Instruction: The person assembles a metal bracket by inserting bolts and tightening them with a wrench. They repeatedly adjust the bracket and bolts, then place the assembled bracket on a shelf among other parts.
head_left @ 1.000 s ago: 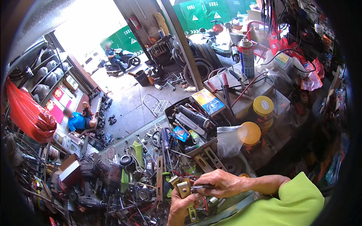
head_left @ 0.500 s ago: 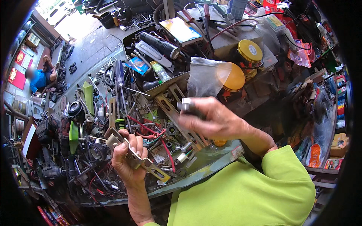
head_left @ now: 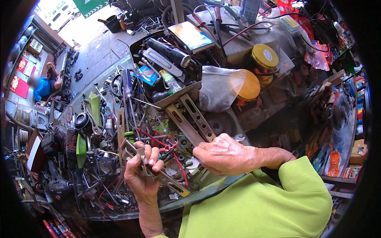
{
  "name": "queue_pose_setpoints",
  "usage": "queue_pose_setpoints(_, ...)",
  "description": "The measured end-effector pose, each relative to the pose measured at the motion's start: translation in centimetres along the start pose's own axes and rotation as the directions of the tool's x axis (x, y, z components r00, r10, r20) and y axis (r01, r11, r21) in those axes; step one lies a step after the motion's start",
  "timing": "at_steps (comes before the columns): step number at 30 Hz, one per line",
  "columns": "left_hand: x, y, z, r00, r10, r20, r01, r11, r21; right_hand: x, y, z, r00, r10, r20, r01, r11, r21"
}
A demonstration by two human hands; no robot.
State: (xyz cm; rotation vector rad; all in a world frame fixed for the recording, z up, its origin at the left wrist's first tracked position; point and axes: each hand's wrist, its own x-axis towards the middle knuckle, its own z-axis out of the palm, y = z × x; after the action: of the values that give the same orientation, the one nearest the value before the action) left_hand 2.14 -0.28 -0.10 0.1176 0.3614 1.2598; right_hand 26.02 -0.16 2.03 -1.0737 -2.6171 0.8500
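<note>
My left hand (head_left: 143,170) is closed around a slotted metal bracket (head_left: 174,183), which slants down to the right. Its upper end, with a bent plate (head_left: 130,151), sticks out above my thumb. To the right, my right hand (head_left: 228,155) is closed in a fist on what looks like an open-end wrench. One silver jaw (head_left: 193,164) shows left of the fist, apart from the bracket; another pale jaw (head_left: 239,137) shows above the wrist. My fingers hide the shaft between. Two longer slotted metal bars (head_left: 194,119) lie just beyond my right hand.
Loose tools and parts crowd the glass-edged bench (head_left: 214,183), including a cordless drill (head_left: 59,180) and red wire (head_left: 180,168). Behind stand a metal tray (head_left: 186,90) with a flashlight (head_left: 168,51), a plastic bag (head_left: 216,89) and yellow-lidded tubs (head_left: 248,85). A person (head_left: 45,85) sits far left.
My right hand, blurred before near the plastic bag, has come down toward me and turned over, and the wrench jaw now shows. My left hand and the bracket have shifted slightly right and down.
</note>
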Motion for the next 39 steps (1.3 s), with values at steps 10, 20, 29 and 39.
queue_pose_setpoints(10,0.2,1.0,0.5,0.998,-0.050,-0.043,0.051,0.998,0.026,2.7,-0.5,-2.2,0.924,0.087,-0.371,-0.005,0.977,0.214)
queue_pose_setpoints(20,1.9,2.0,3.3,0.992,0.068,-0.102,-0.031,0.945,0.324,5.9,-0.9,-1.2,0.959,0.001,-0.284,0.000,1.000,0.005)
queue_pose_setpoints(29,2.6,2.0,1.1,0.993,-0.026,-0.117,0.070,0.918,0.390,5.0,-0.5,-0.3,0.993,0.084,-0.079,-0.096,0.984,-0.153)
queue_pose_setpoints(39,2.4,2.1,0.5,0.988,-0.031,-0.149,0.083,0.932,0.352,3.6,-0.5,-0.5,0.999,-0.053,-0.012,0.052,0.998,-0.029)
